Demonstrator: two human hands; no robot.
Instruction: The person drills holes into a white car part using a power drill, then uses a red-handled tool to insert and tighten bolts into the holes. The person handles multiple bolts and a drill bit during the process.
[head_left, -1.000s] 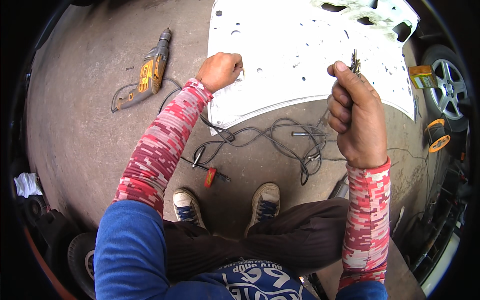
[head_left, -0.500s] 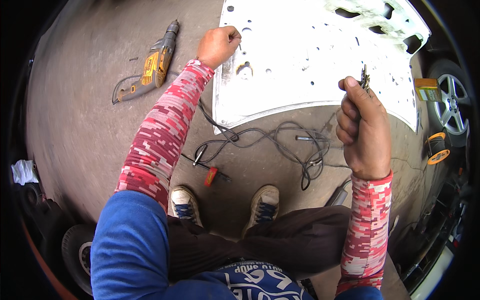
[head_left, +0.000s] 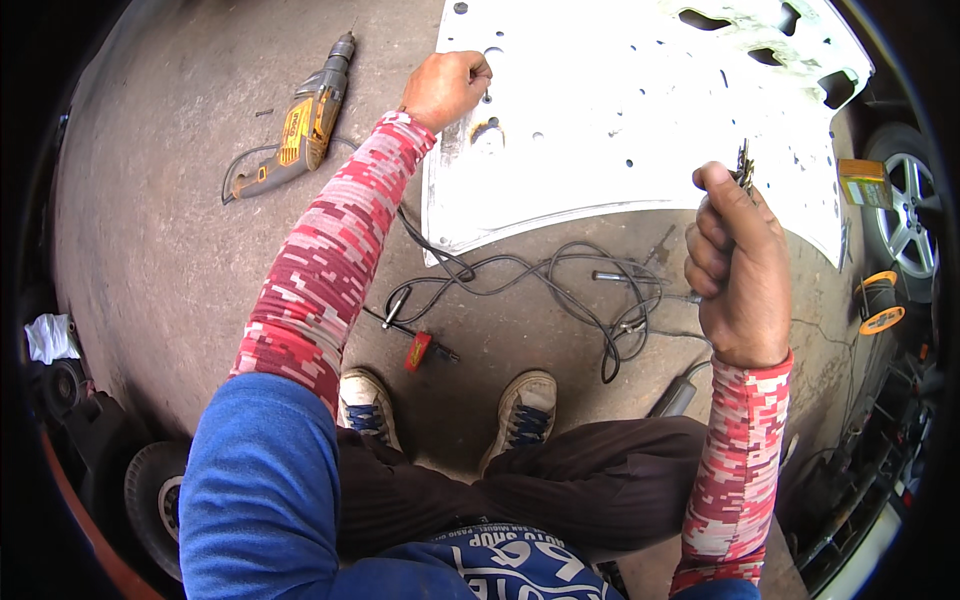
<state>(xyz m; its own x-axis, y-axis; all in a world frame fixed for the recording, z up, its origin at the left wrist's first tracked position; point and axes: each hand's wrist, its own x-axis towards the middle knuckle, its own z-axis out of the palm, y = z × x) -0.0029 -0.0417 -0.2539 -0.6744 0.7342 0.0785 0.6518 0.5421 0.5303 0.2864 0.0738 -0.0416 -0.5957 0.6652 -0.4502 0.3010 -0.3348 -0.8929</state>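
Note:
My left hand (head_left: 445,90) is closed in a pinch over the left part of a white metal panel (head_left: 575,175) that looks like a car hood. A thin dark sliver shows under its fingertips, beside a small hole; I cannot tell what it is. My right hand (head_left: 738,265) is closed around several drill bits (head_left: 745,170), whose tips stick up past the thumb, above the panel's near right part. Left of the panel, a yellow and grey power drill (head_left: 312,120) lies on the floor.
Black cable (head_left: 480,290) loops on the floor before my shoes (head_left: 525,410). A red-marked tool (head_left: 418,352) and a metal cylinder (head_left: 398,305) lie there. At right are a wheel (head_left: 905,205), a box (head_left: 864,183) and an orange spool (head_left: 880,303); another wheel (head_left: 165,500) is at lower left.
Both hands have shifted slightly to the right in the picture, the right one also a little lower. Each keeps the same closed grip, and the drill bits remain in my right hand.

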